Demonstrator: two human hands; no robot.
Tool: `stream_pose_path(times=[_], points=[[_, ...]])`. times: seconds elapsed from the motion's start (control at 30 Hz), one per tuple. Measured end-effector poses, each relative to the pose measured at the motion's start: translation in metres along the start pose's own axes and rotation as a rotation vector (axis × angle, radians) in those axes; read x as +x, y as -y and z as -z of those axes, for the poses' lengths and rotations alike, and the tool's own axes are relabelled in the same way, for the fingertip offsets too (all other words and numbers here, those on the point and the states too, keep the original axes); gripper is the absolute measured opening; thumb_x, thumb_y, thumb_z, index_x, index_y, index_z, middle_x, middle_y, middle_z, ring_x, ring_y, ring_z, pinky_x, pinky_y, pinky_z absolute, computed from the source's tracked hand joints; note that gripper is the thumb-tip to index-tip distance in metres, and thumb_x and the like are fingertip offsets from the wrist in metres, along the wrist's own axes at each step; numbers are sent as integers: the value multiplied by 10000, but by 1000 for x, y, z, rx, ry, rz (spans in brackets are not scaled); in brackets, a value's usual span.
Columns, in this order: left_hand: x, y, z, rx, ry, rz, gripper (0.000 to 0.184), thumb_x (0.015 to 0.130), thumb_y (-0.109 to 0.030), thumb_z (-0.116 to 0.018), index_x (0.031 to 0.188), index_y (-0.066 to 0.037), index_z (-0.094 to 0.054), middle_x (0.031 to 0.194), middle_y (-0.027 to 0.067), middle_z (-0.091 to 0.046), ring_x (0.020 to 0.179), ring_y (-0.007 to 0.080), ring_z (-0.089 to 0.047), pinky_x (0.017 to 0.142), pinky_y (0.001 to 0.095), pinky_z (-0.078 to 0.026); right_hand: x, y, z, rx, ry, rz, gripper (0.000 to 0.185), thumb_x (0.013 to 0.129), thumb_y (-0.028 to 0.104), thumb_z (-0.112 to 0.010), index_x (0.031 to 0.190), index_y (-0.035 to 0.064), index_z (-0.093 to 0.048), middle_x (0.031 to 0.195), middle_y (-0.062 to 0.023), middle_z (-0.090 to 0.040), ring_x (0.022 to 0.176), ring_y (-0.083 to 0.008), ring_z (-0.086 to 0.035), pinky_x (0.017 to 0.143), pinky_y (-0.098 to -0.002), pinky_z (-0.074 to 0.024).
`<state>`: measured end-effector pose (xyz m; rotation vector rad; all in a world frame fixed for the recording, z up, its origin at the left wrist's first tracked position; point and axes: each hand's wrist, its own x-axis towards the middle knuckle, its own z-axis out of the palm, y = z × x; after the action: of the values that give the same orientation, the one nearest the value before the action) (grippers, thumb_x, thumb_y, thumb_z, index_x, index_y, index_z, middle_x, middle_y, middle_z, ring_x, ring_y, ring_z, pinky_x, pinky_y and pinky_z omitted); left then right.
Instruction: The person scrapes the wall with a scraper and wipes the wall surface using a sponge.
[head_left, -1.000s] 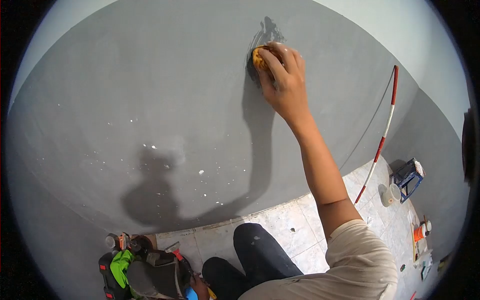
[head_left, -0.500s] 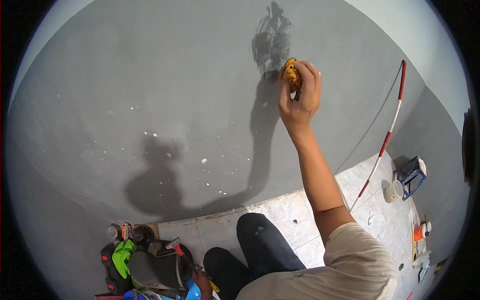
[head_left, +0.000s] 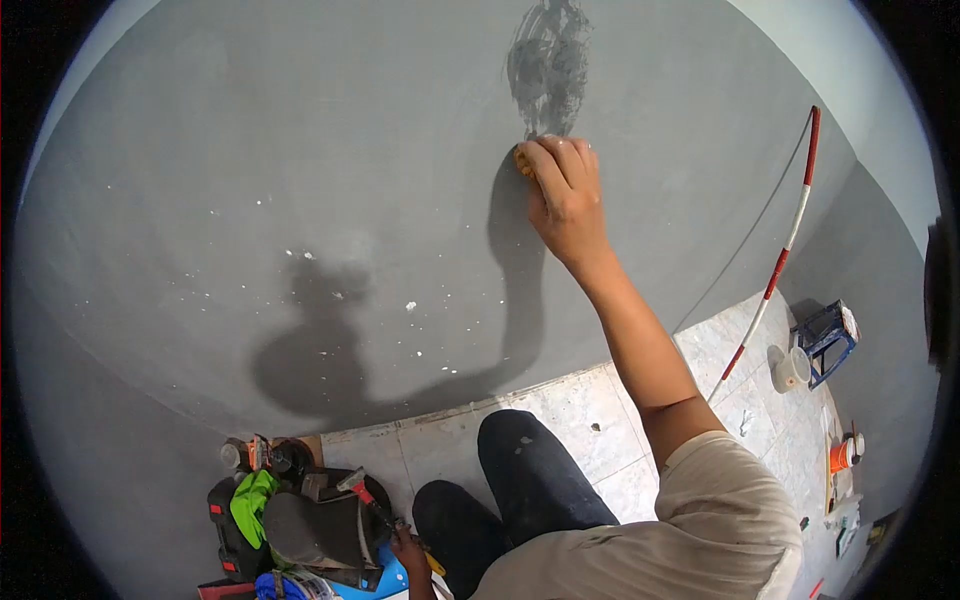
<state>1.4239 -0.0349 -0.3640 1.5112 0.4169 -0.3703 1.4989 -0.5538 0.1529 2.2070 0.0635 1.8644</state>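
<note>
Sponge [head_left: 523, 161] sits pinched in my right grip [head_left: 568, 200] at the wall [head_left: 240, 120], just below a dark smear [head_left: 548, 75]; my left grip [head_left: 410, 552] holds a scraper [head_left: 366, 494]. Rightward are a striped pole [head_left: 779, 268], bucket [head_left: 793, 371] and stool [head_left: 826, 332].

I note one red-and-white pole [head_left: 778, 270]; one blue stool [head_left: 823, 326] with a pale bucket [head_left: 793, 371] beside it on the tiled floor [head_left: 572, 418]; one orange-and-white container [head_left: 840, 458]; one green cloth [head_left: 253, 505] against a dark case [head_left: 226, 545].
</note>
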Motion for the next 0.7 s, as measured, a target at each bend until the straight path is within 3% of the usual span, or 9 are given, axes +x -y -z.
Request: stream_pose_path(times=[0.43,0.7], points=[[0,-7,-6,38,54,52,367,1099,-420,-545,1055,-59,-598,566,-26,-421,447,102,-451,420,296,-409,10,-1,-2,0,-49,-21,352,763,-114,-656,1083,26,-698,991,-95,-613,925,-285,-592,788,-387,-440],[-5,-15,-7,66,16,56,350,1093,-406,-565,1018,-67,-609,613,-42,-423,497,76,-418,450,280,-332,-16,14,-7,20,-4,11,411,735,-99,-680,1136,-9,-697,1016,-102,-633,955,-288,-612,789,-385,-442]])
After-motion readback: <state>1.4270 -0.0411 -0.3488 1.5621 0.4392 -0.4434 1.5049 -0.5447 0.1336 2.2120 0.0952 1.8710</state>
